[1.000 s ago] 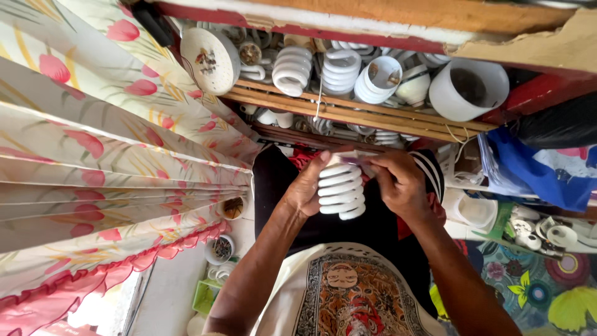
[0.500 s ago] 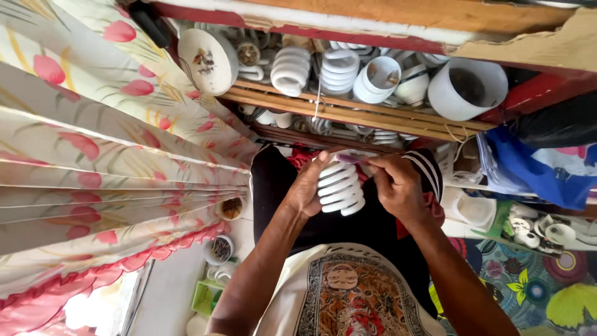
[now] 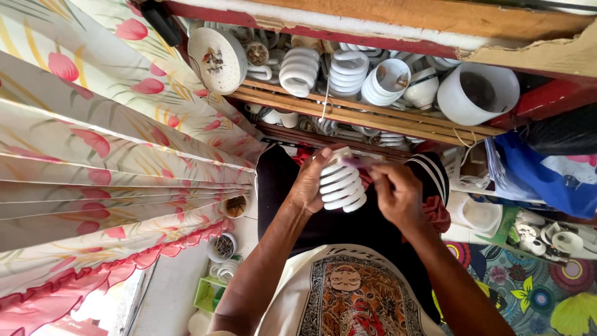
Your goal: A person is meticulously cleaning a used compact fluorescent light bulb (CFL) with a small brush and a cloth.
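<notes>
Both hands closed: left hand (image 3: 309, 183) grips spiral bulb (image 3: 341, 185); right hand (image 3: 398, 196) pinches its base.

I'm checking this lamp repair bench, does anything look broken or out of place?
Yes: the wooden shelf holds a jumble of spiral lamp tubes and an empty white housing, loose and tipped every way. The left hand holds one spiral lamp without visible damage.

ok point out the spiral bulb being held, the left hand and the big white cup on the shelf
spiral bulb (image 3: 342, 184), head view, middle coils
left hand (image 3: 309, 185), head view, back of hand
white cup (image 3: 477, 93), head view, outer wall
</notes>
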